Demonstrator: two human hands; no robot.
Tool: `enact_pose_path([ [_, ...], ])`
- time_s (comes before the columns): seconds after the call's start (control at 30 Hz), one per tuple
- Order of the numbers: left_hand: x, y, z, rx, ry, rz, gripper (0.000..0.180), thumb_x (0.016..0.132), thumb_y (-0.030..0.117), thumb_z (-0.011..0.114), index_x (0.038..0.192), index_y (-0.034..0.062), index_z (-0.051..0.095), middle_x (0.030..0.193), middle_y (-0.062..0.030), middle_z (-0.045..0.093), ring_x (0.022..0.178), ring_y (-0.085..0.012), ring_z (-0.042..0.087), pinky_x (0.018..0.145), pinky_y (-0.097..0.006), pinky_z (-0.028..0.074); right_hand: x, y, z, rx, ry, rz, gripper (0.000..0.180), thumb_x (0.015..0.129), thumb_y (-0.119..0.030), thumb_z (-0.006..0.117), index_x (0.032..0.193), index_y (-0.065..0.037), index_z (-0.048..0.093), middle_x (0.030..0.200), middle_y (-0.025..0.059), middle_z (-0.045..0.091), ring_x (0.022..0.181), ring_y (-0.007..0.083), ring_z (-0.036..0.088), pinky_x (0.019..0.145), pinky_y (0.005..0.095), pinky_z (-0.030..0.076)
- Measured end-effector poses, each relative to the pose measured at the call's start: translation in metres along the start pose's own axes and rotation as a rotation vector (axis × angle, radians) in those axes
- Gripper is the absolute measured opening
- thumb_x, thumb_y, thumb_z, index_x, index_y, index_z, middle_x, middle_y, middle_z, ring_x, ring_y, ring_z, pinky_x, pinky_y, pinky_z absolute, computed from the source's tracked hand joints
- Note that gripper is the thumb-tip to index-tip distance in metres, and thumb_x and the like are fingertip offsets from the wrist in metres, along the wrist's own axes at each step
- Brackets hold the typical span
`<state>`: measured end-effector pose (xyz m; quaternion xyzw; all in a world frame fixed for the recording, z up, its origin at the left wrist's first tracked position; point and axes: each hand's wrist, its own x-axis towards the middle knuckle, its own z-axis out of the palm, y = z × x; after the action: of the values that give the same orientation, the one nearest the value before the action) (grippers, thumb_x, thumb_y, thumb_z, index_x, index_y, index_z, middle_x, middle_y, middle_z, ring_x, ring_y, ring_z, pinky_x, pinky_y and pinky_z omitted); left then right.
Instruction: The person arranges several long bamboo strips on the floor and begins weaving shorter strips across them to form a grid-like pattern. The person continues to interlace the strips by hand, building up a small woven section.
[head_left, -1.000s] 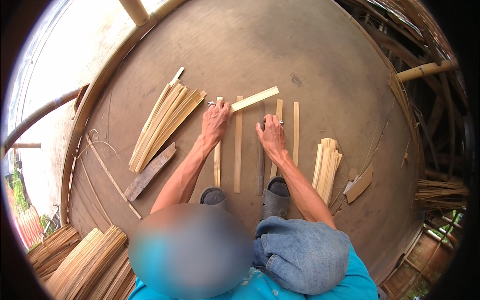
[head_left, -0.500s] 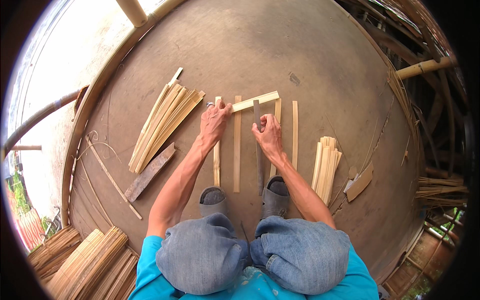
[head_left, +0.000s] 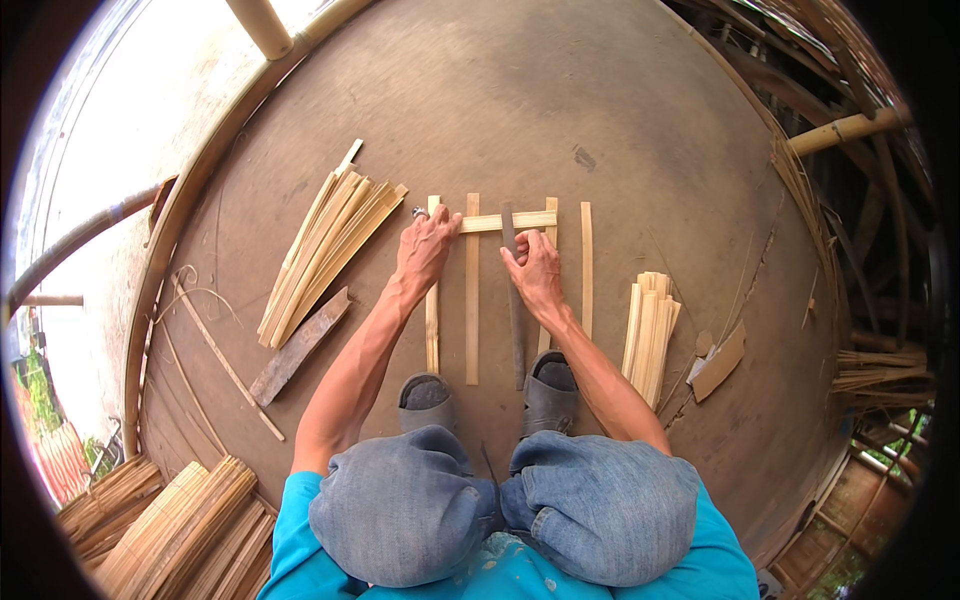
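My left hand is closed on the left end of a pale bamboo strip that lies crosswise. Several long strips run lengthwise in front of my feet, among them a tan strip and a pale strip beside my left wrist. Pinched in my right hand is a dark strip, its upper part passing over the crosswise one. The right end of the crosswise strip reaches a lengthwise strip partly hidden by my right hand. Farther right, another tan strip lies apart from it.
A fanned pile of bamboo strips lies at the left, beside a flat brown piece of wood. At the right are a smaller bundle of strips and a broken flat piece. Large bundles rest at the lower left.
The crosswise strip's right end has swung down toward me, so the strip now lies nearly level across the lengthwise ones. My hands have barely moved.
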<state>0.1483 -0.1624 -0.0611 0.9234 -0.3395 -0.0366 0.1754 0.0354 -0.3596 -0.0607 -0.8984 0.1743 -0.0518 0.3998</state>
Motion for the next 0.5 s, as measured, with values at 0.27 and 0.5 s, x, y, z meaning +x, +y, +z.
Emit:
enact_pose_path([
  [0.27, -0.002, 0.003, 0.000, 0.027, -0.018, -0.055, 0.025, 0.101, 0.017, 0.060, 0.124, 0.0177, 0.069, 0.116, -0.0049, 0.068, 0.097, -0.0301, 0.068, 0.084, -0.042, 0.057, -0.004, 0.015, -0.023, -0.040, 0.261, -0.027, 0.022, 0.096, -0.017, 0.075, 0.110, -0.002, 0.065, 0.102, 0.0119, 0.063, 0.079, 0.0234, 0.063, 0.076, 0.0412, 0.054],
  [0.5, -0.002, 0.002, -0.001, -0.011, -0.024, -0.065, 0.022, 0.100, 0.017, 0.060, 0.121, 0.0163, 0.069, 0.114, -0.0054, 0.068, 0.097, -0.0300, 0.068, 0.086, -0.042, 0.056, -0.012, 0.041, -0.027, -0.009, 0.169, 0.132, 0.035, 0.095, -0.017, 0.076, 0.124, -0.005, 0.063, 0.105, 0.0099, 0.063, 0.083, 0.0223, 0.064, 0.086, 0.0420, 0.052],
])
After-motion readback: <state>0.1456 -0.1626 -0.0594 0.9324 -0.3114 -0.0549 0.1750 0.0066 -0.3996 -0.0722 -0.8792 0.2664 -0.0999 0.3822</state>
